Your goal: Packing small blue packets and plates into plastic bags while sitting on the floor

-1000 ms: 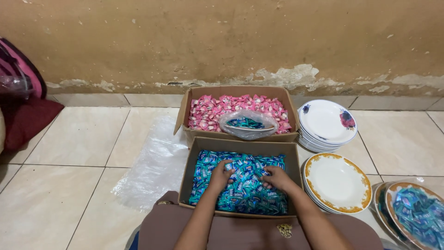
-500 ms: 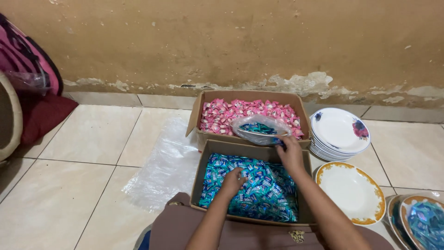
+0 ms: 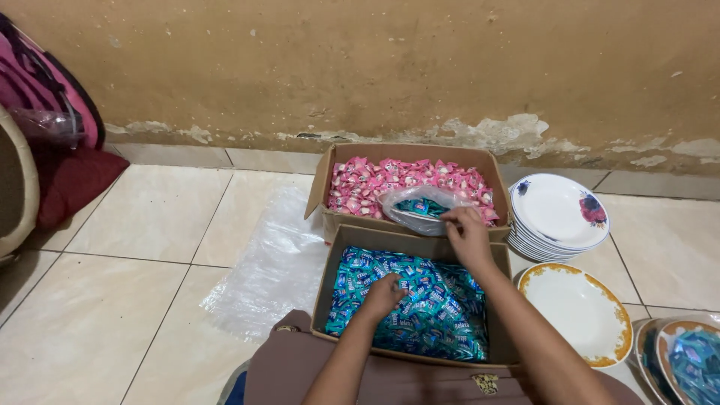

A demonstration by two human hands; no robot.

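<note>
Blue-wrapped candies point(image 3: 420, 300) filling near cardboard box point(image 3: 330, 281). Left hand point(image 3: 384, 294) curling closed among them, gripping some. Right hand point(image 3: 466, 234) reaching far, fingers pinching clear plastic bag point(image 3: 420, 210) lying atop pink candies point(image 3: 367, 184), just beyond.

The left hand point(image 3: 382, 294) has its fingertips buried among the blue sweets point(image 3: 420, 307), so its grip cannot be told. The right hand point(image 3: 466, 236) covers part of the clear bag point(image 3: 420, 208). The bottom edge cuts off both forearms, and the right edge cuts the plate of sweets point(image 3: 694, 360).
</note>
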